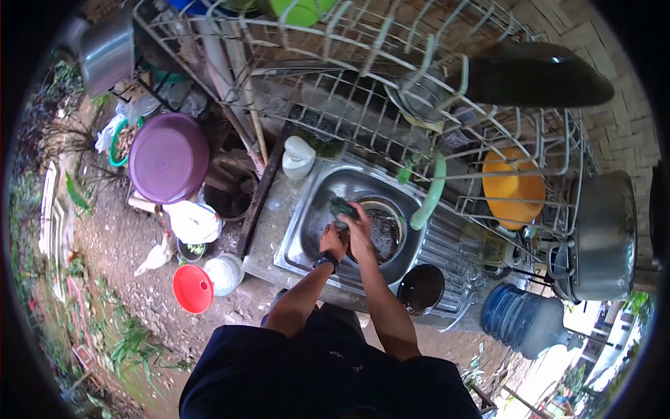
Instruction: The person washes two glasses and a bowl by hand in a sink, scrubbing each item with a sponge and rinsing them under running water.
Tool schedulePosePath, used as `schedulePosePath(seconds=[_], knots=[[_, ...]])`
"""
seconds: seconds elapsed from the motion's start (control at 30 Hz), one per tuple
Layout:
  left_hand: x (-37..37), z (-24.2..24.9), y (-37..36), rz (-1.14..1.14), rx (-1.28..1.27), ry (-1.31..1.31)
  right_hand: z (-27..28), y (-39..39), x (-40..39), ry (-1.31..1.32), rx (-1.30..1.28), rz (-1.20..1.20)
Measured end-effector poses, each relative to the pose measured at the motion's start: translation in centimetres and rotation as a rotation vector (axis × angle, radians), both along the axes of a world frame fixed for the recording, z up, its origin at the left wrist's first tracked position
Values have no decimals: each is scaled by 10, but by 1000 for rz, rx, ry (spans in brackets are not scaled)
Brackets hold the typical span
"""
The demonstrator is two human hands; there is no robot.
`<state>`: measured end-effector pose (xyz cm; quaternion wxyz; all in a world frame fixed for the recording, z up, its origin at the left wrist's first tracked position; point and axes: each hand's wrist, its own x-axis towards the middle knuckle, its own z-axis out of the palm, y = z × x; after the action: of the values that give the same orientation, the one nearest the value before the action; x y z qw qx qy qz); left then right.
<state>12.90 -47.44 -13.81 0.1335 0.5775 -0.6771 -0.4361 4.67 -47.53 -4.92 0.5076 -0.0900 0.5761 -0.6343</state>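
My right hand (359,230) is closed round a dark green, soft-looking bundle (340,207), perhaps a scouring pad; its exact kind is too small to tell. Close beside it, my left hand (333,239), below which a black wristband shows, has its fingers curled up against the right hand and the lower end of the bundle. Whether the left fingers grip anything is hidden. Both hands are over the steel sink (296,234). Just to their right, inside the sink, sits a round pan (399,216) with dark, foamy water.
A white jug (299,157) stands at the sink's upper left corner. A pale green hose (433,192) curves down at the right. On the ribbed drainboard (447,241) are a dark bowl (421,288) and glasses. A wire rack (377,91) hangs over the back, holding an orange bowl (513,187).
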Motion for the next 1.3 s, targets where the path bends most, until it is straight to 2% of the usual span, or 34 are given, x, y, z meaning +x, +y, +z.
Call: schedulePosePath(seconds=[0.07, 0.17, 0.23, 0.33, 0.4, 0.43, 0.53, 0.57, 0.67, 0.77, 0.87, 0.97, 1.03, 1.13, 1.2, 1.27, 1.3], knots=[[-12, 12, 2, 7, 9, -47, -15, 36, -17, 53, -126, -128], [-21, 12, 10, -1, 67, -135, -13, 82, -25, 42, -15, -330], [-24, -16, 22, 17, 56, -149, -32, 111, -31, -49, -59, -378], [-18, -22, 27, -6, 26, -52, -34, 133, -33, -187, -135, -436], [-12, 4, 23, -36, 27, 15, -29, 141, -32, -300, -203, -470], [-8, -10, 25, -44, -45, 77, -33, 144, -33, -290, -221, -447], [-6, -11, 29, -11, 8, 343, -19, 143, -33, -307, -234, -355], [-6, 3, 29, -37, -36, 303, -18, 143, -32, -290, -242, -337], [-2, 59, 29, 155, 30, 263, -12, 136, -25, -216, -260, -289], [11, 66, 33, 187, 53, 345, -4, 118, -17, -125, -301, -240], [15, 45, 37, 260, 62, 652, 3, 93, -10, 999, 56, -64], [8, 93, 38, 260, 11, 522, 10, 67, 5, 1018, -51, 112], [13, 91, 25, 326, 96, 540, 15, 65, 12, 1031, -243, 326], [25, 79, 13, 370, 128, 615, 17, 93, 5, 1162, -200, 708], [28, 93, 13, 385, 88, 657, 21, 103, -4, 1328, -81, 533], [28, 99, 17, 301, 110, 607, 22, 95, -16, 1408, 145, 308], [29, 94, 19, 246, 148, 569, 28, 81, -18, 1427, 169, 258]])
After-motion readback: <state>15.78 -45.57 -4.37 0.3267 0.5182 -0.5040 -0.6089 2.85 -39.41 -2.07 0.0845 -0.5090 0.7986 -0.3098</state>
